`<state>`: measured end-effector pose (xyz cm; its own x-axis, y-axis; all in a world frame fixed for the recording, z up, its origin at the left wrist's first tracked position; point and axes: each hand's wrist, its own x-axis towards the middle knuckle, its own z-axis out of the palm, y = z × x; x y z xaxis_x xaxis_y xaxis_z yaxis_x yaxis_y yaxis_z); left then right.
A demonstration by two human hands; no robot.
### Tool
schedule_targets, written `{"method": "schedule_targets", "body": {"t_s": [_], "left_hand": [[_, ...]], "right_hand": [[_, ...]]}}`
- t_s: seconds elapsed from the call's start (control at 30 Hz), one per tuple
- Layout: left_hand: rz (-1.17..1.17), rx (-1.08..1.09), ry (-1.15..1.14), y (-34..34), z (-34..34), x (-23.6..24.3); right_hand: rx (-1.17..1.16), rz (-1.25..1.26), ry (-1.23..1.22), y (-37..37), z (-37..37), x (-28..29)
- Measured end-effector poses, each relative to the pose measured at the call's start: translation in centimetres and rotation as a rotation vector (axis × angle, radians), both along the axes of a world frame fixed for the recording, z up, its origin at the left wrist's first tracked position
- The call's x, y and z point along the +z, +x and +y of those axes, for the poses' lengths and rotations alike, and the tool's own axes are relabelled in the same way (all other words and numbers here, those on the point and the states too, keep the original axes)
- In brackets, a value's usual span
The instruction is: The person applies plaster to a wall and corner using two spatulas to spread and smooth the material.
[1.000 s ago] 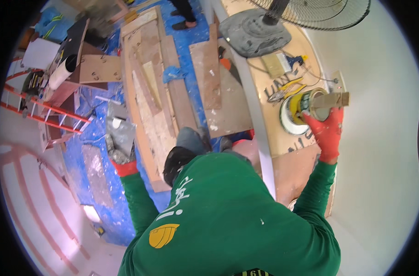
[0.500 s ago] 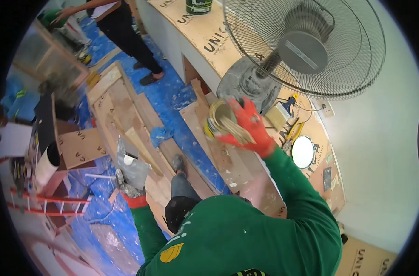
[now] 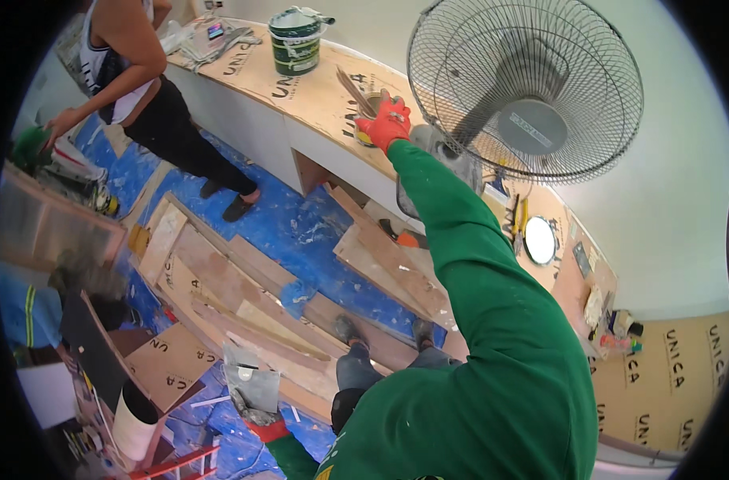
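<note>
My right hand (image 3: 389,122), in a red glove, is stretched far out over the counter. It grips a small yellow-sided tin can (image 3: 363,138) with thin wooden sticks (image 3: 351,86) poking out of its top. The can is at the countertop, left of the fan's base; whether it rests there is hard to tell. Low on the left, my left hand (image 3: 256,414), in a red glove with a grey-smeared palm, is closed on the lower edge of a flat grey plate (image 3: 254,384). The plate looks like a wide scraper blade and has a small light notch.
A standing fan (image 3: 532,126) takes up the counter (image 3: 332,94) beside my arm. Behind the can stands a green bucket (image 3: 294,52); a round mirror (image 3: 540,241) lies nearer. Wooden boards (image 3: 244,308) cover the blue floor sheet (image 3: 300,216). Another person (image 3: 172,112) stands at far left.
My right hand has carried the can and sticks from beside the counter's edge up and away over the countertop. The left hand with the plate appears lower. The view has shifted.
</note>
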<state>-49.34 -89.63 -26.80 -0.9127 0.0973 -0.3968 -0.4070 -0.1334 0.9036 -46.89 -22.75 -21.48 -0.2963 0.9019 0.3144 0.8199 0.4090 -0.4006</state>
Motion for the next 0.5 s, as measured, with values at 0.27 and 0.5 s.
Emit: {"method": "schedule_targets", "body": {"t_s": [0.27, 0.5], "left_hand": [[0.096, -0.155, -0.150, -3.1, 0.4, -3.3], [0.213, -0.302, -0.245, -3.8, 2.9, -3.4]], "right_hand": [[-0.066, 0.289, 0.135, 18.4, -6.3, -6.0], [0.089, 0.353, 0.298, 25.3, 3.4, -2.6]]}}
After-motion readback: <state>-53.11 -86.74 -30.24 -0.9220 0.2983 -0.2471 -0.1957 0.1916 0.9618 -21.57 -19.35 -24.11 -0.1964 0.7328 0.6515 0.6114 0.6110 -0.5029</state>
